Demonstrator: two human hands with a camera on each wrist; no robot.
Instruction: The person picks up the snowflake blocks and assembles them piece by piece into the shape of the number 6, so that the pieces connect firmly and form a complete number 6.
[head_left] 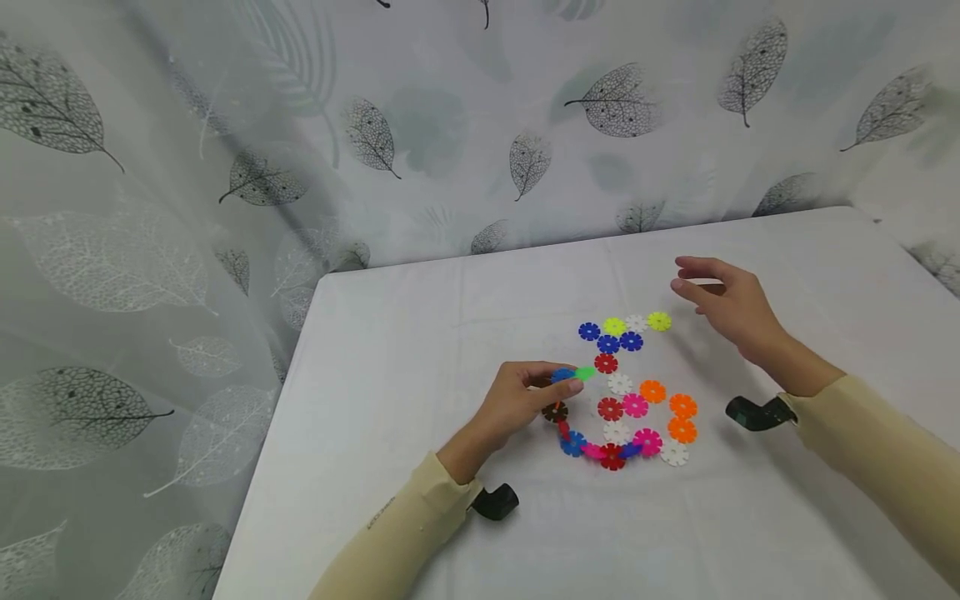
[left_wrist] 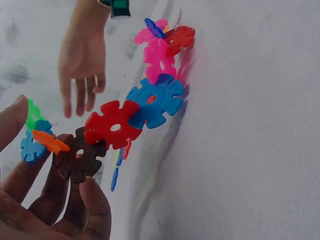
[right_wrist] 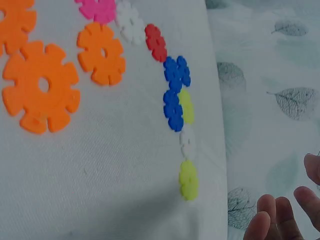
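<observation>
My left hand (head_left: 513, 398) holds the end of a chain of notched plastic snowflake discs between thumb and fingers. In the left wrist view, a brown disc (left_wrist: 75, 159), an orange disc (left_wrist: 50, 141), a light blue disc (left_wrist: 31, 148) and a green disc (left_wrist: 33, 114) lie within or beside its fingers. From the brown disc the chain runs through a red disc (left_wrist: 114, 125) and a larger blue disc (left_wrist: 159, 101) toward the table. My right hand (head_left: 738, 312) is raised above the table's right side, its fingers loosely bent and holding nothing.
Loose-looking or flat-lying discs spread on the white table (head_left: 390, 358): orange discs (head_left: 682, 406), a white disc (head_left: 674, 453), dark blue discs (head_left: 608, 343) and a yellow disc (head_left: 659, 322) farther back. A leaf-patterned curtain (head_left: 450, 125) hangs behind the table's far edge.
</observation>
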